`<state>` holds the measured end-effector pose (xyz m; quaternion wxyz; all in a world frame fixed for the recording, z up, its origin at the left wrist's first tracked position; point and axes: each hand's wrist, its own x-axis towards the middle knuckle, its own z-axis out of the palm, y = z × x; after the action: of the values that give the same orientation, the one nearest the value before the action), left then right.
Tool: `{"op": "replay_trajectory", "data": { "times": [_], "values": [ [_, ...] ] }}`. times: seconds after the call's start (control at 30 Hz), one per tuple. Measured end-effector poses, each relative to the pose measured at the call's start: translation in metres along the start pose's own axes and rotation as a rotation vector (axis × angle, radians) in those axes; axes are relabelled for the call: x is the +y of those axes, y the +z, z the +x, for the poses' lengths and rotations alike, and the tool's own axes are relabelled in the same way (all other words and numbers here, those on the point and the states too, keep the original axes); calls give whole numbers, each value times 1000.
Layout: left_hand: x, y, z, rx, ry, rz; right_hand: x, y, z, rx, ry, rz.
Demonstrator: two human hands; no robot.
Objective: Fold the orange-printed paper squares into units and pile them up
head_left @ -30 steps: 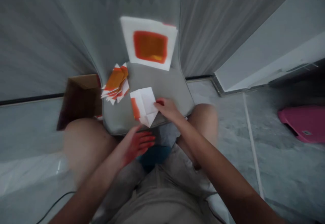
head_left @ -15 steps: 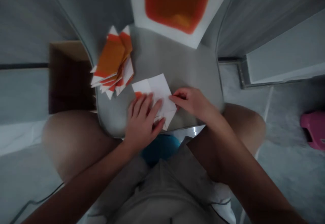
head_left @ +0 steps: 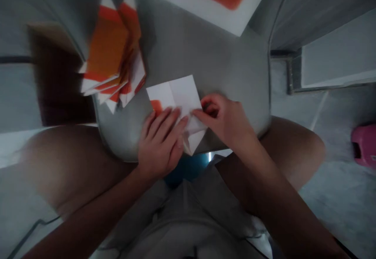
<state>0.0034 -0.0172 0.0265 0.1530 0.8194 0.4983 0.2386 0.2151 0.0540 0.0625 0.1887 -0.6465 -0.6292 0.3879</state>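
Note:
A partly folded white paper [head_left: 179, 96] with an orange patch lies on the grey seat [head_left: 223, 63] in front of me. My left hand [head_left: 160, 143] lies flat on its near left part, fingers stretched out and pressing it down. My right hand [head_left: 226, 120] pinches the paper's right edge with curled fingers. The paper's lower corner pokes out between my hands.
A pile of folded orange-and-white papers [head_left: 113, 55] lies at the seat's left edge. A white sheet with an orange square [head_left: 211, 6] leans at the back. A brown cardboard box [head_left: 55, 79] stands on the left, a pink object [head_left: 364, 145] on the floor right. My knees flank the seat.
My left hand came up from my lap and now lies flat on the paper. My right hand shifted along the right edge. The view moved closer to the seat.

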Motion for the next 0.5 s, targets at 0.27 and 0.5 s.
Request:
{"op": "replay_trajectory", "data": {
  "times": [0.27,0.5],
  "values": [
    [3,6,3,20,23,145,-1,12,-5,86,7,-89],
    [3,10,5,67,-42,142,6,14,-8,150,-77,-92]
  ]
}}
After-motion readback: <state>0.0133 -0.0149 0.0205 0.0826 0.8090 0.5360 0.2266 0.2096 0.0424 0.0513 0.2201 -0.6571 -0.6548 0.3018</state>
